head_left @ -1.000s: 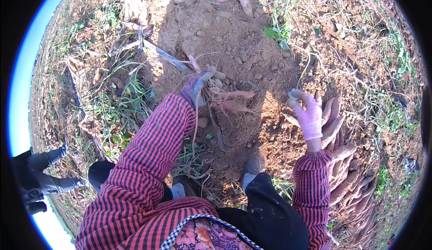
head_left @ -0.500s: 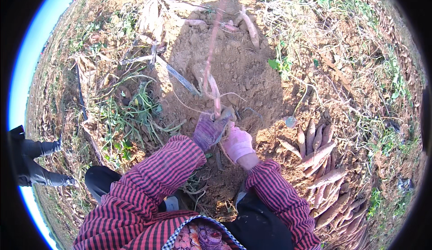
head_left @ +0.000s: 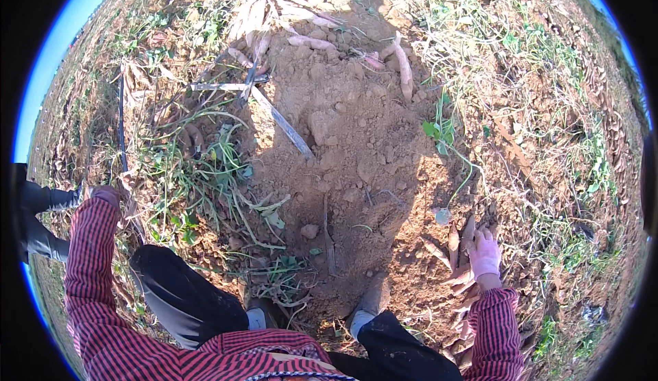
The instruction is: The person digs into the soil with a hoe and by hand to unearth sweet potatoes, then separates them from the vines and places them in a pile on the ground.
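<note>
My right hand, in a pink glove, is down at the heap of sweet potatoes on the right. Its fingers curl over a sweet potato at the heap's top end. Far out to the left, my left hand in a purple glove is raised at the end of a stretched arm. Its fingers are small and blurred, and whether they hold anything does not show. Between my feet and the far sweet potatoes lies dug, loose soil.
A cluster of sweet potatoes lies at the far left, with single ones to its right. A grey strip rests on the soil. Green vines spread on the left. Another person's legs show at the left edge.
My hands were together at the middle, holding a sweet potato with a long reddish stem. They have parted: the left swung far left, the right went to the heap. The stem is out of sight.
</note>
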A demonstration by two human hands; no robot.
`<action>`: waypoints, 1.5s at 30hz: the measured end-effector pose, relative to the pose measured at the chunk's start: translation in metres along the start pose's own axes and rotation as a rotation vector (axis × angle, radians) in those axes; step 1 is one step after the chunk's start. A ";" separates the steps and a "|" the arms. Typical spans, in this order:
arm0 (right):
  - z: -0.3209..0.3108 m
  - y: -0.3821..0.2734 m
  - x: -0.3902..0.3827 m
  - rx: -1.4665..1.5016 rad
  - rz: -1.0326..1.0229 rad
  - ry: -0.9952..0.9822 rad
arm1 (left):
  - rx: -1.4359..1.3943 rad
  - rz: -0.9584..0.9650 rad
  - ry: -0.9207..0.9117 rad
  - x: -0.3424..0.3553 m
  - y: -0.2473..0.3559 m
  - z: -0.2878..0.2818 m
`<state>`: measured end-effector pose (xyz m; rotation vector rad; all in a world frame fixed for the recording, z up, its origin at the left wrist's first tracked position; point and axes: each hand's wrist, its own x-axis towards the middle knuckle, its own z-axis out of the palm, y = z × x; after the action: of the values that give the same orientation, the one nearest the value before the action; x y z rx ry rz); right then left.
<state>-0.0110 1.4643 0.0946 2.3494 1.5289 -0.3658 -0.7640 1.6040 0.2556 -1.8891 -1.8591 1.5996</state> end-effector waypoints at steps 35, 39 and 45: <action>0.000 -0.194 0.078 0.738 -0.226 -0.183 | -0.451 1.116 0.341 0.153 0.343 -0.145; -0.035 -0.089 0.077 0.249 0.138 -0.177 | -0.779 0.762 0.407 0.159 0.291 -0.101; -0.072 -0.149 0.196 0.825 -0.273 -0.038 | -1.476 -0.130 0.831 0.255 0.295 -0.110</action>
<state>-0.0672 1.7135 0.0682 2.6408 1.9386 -1.3146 -0.5478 1.7804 -0.0379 -1.9708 -2.6134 -0.9480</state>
